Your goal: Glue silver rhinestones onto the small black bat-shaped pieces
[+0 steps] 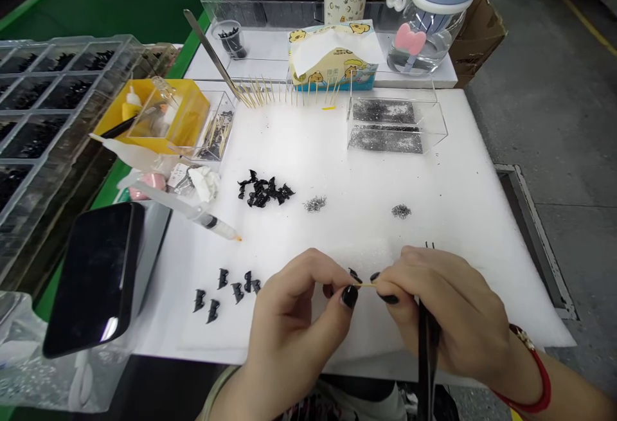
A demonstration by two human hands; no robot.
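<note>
My left hand (303,318) is closed in a pinch, thumb and index fingertips meeting at one end of a thin wooden toothpick (365,285). My right hand (448,318) pinches the toothpick's other end. Dark tweezers (428,360) are tucked in the right palm, their two tips showing above the knuckles. Whether a small black piece also sits between the left fingertips, I cannot tell. Left of my left hand lie several loose black bat-shaped pieces (213,310). Farther back is a heap of similar black pieces (260,191), with two small piles of glittery grains (315,203) (401,211) beside it.
Toothpicks (263,91) stand along the white foam's back edge, before a tissue pack (332,61). A clear box (398,126) sits back right. At left are a syringe (212,222), a yellow bin (193,112) and a phone (94,279). Bottles (434,19) stand behind.
</note>
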